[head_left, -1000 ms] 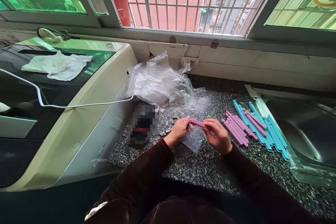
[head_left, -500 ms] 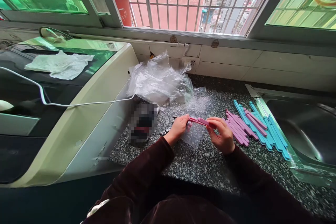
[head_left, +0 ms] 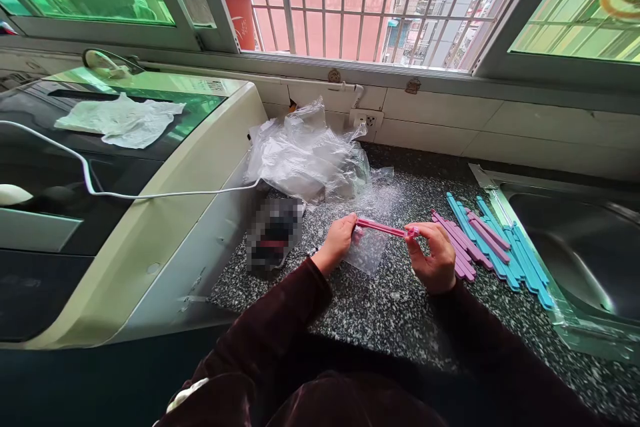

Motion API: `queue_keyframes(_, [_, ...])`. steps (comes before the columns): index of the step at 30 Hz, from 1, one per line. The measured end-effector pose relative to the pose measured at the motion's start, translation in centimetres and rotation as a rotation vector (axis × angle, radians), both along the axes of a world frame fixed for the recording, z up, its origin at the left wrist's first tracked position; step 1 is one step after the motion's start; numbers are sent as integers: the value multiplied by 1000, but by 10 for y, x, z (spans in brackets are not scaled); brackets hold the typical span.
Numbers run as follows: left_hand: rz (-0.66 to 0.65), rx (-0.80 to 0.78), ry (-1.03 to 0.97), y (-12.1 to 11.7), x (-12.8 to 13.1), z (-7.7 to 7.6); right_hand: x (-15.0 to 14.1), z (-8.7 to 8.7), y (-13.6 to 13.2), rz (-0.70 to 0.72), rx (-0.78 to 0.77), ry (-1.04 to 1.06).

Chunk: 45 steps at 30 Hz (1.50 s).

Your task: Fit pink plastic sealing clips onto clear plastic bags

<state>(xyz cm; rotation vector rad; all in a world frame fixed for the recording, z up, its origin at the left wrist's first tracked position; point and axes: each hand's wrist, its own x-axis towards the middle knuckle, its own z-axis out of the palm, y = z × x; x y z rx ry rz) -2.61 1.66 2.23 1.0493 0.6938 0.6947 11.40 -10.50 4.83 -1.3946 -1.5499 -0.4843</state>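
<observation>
My left hand [head_left: 341, 236] is closed around the left end of a slim pink plastic strip [head_left: 383, 227], which runs across to my other hand. At the strip's right end, the fingers of my right hand [head_left: 433, 255] pinch a small pink end piece; I cannot tell whether it is joined to the strip. Beneath them a clear plastic sheet [head_left: 367, 257] lies on the speckled counter. To the right of my right hand are several pink strips [head_left: 457, 247] and several blue strips [head_left: 525, 257], lying side by side in a loose group.
Crumpled clear plastic bags [head_left: 313, 157] are heaped at the back by a wall socket [head_left: 367, 120]. A blurred dark object [head_left: 275, 233] lies left of my hands. The washing machine [head_left: 200, 180] with a white cable [head_left: 170, 195] borders the left; a metal sink [head_left: 575, 233] borders the right.
My right hand has slid rightward along the strip to its end, so more of the strip shows between my hands. The left hand keeps its grip. The view has shifted slightly.
</observation>
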Motion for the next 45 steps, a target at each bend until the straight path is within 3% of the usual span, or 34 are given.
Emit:
queue_keyframes(10, [64,-58,-28,-1,0,6,2,3,-1,-21,59,-5])
queue_keyframes(16, [72,-3,-30,0,-2,9,6,0,-2,-13,81,9])
queue_keyframes(33, [132,-69,-55,4,-4,10,9,-7,-1,90,70,257])
queue_keyframes(40, [156,-97,-82,5,-4,10,7,-16,-1,69,47,360])
queue_keyframes(45, [235,-118,-152,7,-3,10,5,-23,-1,73,10,484])
